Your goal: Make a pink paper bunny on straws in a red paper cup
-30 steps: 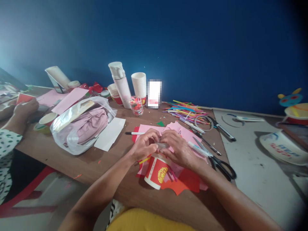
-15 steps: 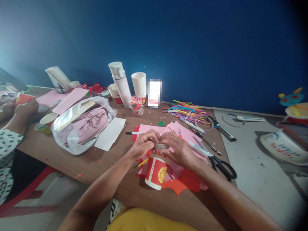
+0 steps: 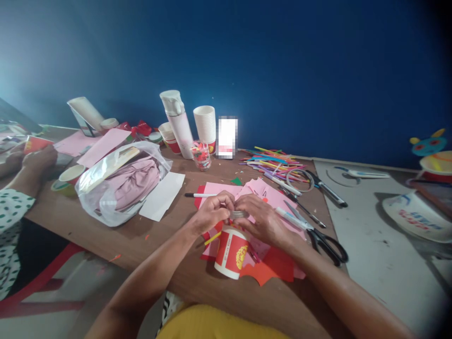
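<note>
Both hands meet over the table around a small roll of clear tape (image 3: 239, 214). My left hand (image 3: 213, 213) has its thumb and fingers pinched together at the roll's left edge. From the other side, my right hand (image 3: 260, 217) wraps its fingers round the roll. Just below them a red and white paper cup (image 3: 230, 254) with a yellow print lies tilted on the table. A yellow stick (image 3: 212, 238) lies left of the cup. Pink paper (image 3: 219, 189) and cut orange paper (image 3: 270, 270) spread under and beside the hands.
Black-handled scissors (image 3: 326, 245), a box cutter (image 3: 330, 190) and colourful sticks (image 3: 273, 161) lie to the right. Left are a plastic bag (image 3: 106, 207) and white card (image 3: 162, 197). Behind stand a bottle (image 3: 179, 127) and stacked cups (image 3: 205, 123). A co-worker's hands (image 3: 35, 160) hold a red cup.
My hands keep their hold on the tape roll, which has shifted very slightly right. The tilted cup below has turned a little and moved slightly right.
</note>
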The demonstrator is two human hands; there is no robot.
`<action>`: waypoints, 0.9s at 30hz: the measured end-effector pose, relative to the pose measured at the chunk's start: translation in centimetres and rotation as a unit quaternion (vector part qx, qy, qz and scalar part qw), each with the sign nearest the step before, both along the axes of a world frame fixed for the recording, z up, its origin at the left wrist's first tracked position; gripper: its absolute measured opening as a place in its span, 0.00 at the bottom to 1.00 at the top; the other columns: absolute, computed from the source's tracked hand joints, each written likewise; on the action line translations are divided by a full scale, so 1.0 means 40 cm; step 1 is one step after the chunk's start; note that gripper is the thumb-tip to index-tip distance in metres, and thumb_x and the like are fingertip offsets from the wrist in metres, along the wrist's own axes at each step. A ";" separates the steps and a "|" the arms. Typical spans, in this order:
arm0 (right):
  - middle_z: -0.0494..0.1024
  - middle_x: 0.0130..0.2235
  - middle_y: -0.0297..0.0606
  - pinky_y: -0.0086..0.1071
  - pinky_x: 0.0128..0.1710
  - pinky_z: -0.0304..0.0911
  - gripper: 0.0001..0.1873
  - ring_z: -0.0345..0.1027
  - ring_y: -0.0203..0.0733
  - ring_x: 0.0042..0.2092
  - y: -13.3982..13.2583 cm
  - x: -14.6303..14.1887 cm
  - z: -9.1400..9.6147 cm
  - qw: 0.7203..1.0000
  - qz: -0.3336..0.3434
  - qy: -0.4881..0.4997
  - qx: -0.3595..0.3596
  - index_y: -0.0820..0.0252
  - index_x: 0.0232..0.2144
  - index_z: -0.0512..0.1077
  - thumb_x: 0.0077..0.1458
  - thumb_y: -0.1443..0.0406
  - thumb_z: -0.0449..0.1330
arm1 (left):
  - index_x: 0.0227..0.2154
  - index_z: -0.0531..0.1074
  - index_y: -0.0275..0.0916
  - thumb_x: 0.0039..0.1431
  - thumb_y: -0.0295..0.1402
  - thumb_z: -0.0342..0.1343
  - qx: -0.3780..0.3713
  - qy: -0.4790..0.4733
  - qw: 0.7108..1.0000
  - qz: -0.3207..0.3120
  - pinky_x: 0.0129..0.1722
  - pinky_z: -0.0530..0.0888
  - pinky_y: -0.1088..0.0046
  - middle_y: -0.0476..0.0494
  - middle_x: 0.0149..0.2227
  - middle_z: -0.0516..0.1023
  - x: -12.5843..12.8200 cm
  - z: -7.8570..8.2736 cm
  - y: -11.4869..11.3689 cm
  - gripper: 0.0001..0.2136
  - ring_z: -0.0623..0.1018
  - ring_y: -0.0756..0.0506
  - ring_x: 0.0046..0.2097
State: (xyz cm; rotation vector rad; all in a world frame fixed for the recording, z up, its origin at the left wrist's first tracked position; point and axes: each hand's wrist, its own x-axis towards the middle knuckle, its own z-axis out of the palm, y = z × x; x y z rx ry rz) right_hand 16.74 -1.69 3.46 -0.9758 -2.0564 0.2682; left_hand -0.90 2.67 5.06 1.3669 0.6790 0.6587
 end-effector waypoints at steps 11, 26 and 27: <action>0.75 0.35 0.42 0.37 0.40 0.64 0.06 0.68 0.43 0.40 0.003 0.000 -0.005 1.000 -0.003 0.006 -0.013 0.60 0.32 0.69 0.55 0.62 0.58 | 0.23 0.64 0.35 0.41 0.27 0.54 0.028 0.008 1.000 0.006 0.29 0.66 0.77 0.47 0.34 0.65 0.011 -0.003 0.000 0.05 0.68 0.51 0.33; 0.74 0.34 0.40 0.36 0.38 0.63 0.05 0.67 0.41 0.38 0.002 0.001 -0.006 0.999 0.001 0.017 -0.040 0.60 0.31 0.69 0.54 0.63 0.58 | 0.24 0.63 0.35 0.43 0.26 0.52 0.015 0.038 0.999 -0.004 0.24 0.64 0.79 0.49 0.33 0.65 0.007 -0.007 0.003 0.03 0.67 0.55 0.26; 0.74 0.34 0.41 0.36 0.38 0.63 0.05 0.67 0.42 0.38 0.003 0.001 -0.007 0.999 0.002 0.015 -0.043 0.60 0.31 0.69 0.55 0.63 0.57 | 0.24 0.63 0.35 0.43 0.26 0.51 0.016 0.041 0.999 -0.003 0.24 0.64 0.78 0.49 0.33 0.65 0.007 -0.008 0.003 0.03 0.67 0.55 0.26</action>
